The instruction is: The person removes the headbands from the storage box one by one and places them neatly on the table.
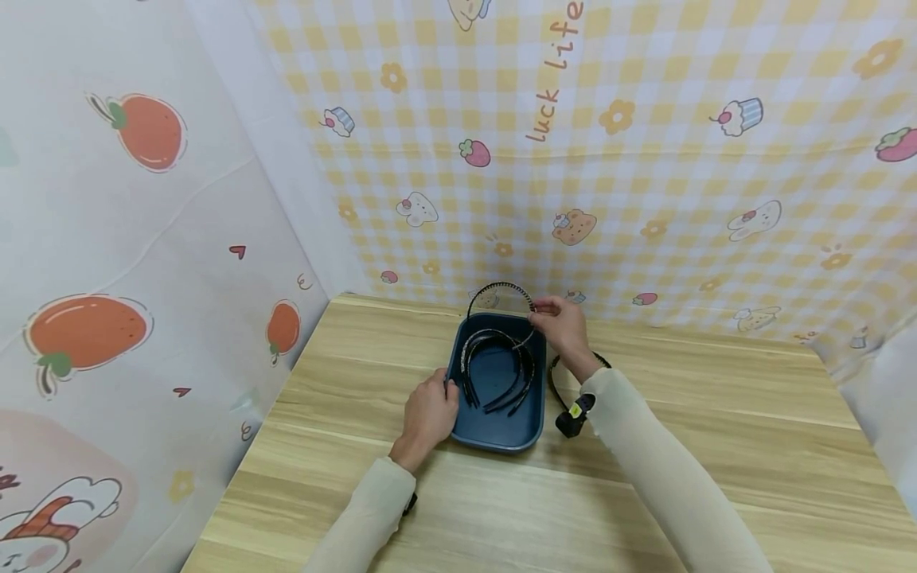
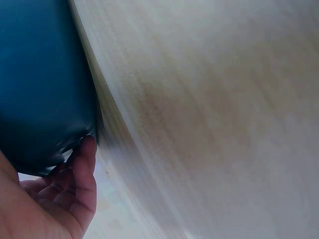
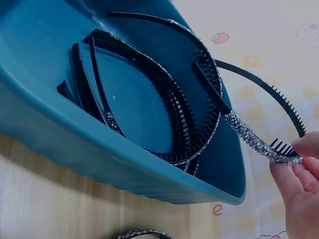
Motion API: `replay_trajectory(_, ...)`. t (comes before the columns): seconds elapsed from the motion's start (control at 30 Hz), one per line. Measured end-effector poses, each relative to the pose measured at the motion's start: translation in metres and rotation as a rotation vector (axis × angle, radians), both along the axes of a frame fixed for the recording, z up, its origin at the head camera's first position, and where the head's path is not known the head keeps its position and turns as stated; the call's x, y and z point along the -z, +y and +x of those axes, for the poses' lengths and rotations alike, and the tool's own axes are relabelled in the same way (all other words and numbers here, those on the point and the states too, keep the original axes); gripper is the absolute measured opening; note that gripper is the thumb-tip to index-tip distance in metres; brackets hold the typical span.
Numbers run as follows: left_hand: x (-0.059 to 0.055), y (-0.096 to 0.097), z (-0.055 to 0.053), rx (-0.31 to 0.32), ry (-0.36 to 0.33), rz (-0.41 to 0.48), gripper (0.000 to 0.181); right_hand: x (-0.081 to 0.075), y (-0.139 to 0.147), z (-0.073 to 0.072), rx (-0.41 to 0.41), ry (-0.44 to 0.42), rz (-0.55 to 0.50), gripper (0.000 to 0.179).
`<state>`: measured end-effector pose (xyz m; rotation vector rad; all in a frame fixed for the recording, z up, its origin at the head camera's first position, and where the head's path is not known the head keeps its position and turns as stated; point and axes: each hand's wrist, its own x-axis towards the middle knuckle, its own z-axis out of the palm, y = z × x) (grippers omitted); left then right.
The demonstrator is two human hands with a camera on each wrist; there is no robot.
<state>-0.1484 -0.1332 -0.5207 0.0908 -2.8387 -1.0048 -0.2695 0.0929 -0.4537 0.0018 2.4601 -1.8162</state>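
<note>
A dark blue plastic bin [image 1: 501, 436] sits on the wooden table, and several black headbands [image 3: 180, 117] with sparkly trim lie in it. My left hand [image 1: 430, 407] grips the bin's left side; in the left wrist view its fingers [image 2: 85, 184] curl against the blue wall. Between thumb and fingers, my right hand [image 1: 562, 326] pinches a black toothed headband [image 1: 501, 284] covered in silver rhinestones. That headband stands upright at the bin's far end, with one tip over the inside. The right wrist view shows the pinched rhinestone part [image 3: 254, 142] close up.
Another black headband [image 1: 556, 383] lies on the table right of the bin, partly hidden under my right wrist. Behind the table [image 1: 688, 414] hangs a yellow checked cloth [image 1: 645, 255]. A white printed sheet [image 1: 215, 159] covers the left side.
</note>
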Motion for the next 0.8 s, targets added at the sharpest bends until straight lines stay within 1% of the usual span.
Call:
replay_trajectory(0.23, 0.001, 0.000, 0.000, -0.002, -0.008, 0.008, 0.034, -0.002, 0.003, 0.000, 0.029, 0.001, -0.035, 0.032)
replay_trajectory(0.33, 0.001, 0.001, 0.000, -0.003, -0.007, 0.012, 0.033, -0.002, 0.006, -0.002, 0.038, -0.001, -0.067, 0.032)
replay_trajectory(0.53, 0.000, 0.001, 0.000, -0.004, -0.001, 0.012, 0.033, -0.002, 0.015, -0.005, 0.017, -0.012, -0.145, 0.036)
replay_trajectory(0.8, 0.000, 0.001, 0.000, -0.001, -0.005, 0.017, 0.034, -0.003, 0.031, -0.006, -0.012, -0.034, -0.138, 0.039)
